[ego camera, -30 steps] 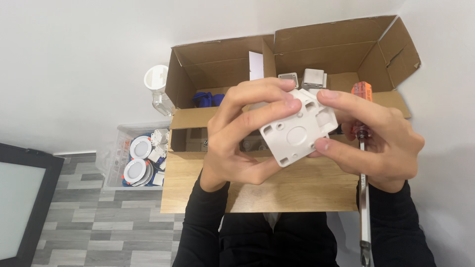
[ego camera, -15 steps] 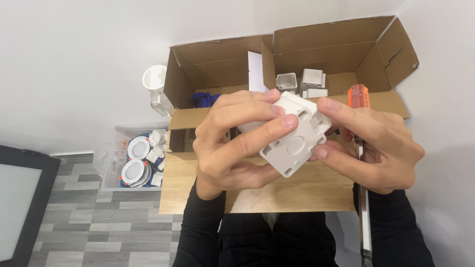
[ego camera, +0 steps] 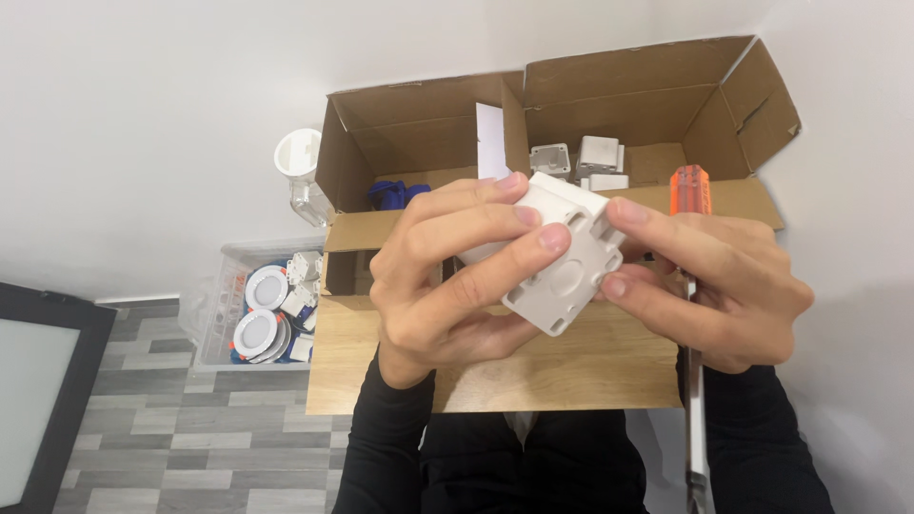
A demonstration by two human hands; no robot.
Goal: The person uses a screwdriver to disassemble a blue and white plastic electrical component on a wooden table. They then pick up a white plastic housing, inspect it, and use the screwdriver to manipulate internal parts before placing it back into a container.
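A white plastic box (ego camera: pixel 564 255) sits tilted between both hands, above the cardboard box (ego camera: pixel 533 162); the left hand (ego camera: pixel 447 281) curls around it, fingers squeezed on its top and side; the right hand (ego camera: pixel 709 286) pinches its right edge and also holds a screwdriver (ego camera: pixel 689 205) under its fingers.

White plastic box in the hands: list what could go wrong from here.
1. The right hand holds the orange-handled screwdriver while only its fingertips touch the white plastic box, so that side's hold looks weak and the box might slip.
2. The screwdriver's shaft runs down towards the person's lap; a jolt could jab it.
3. The left hand covers part of the box, hiding some of it.
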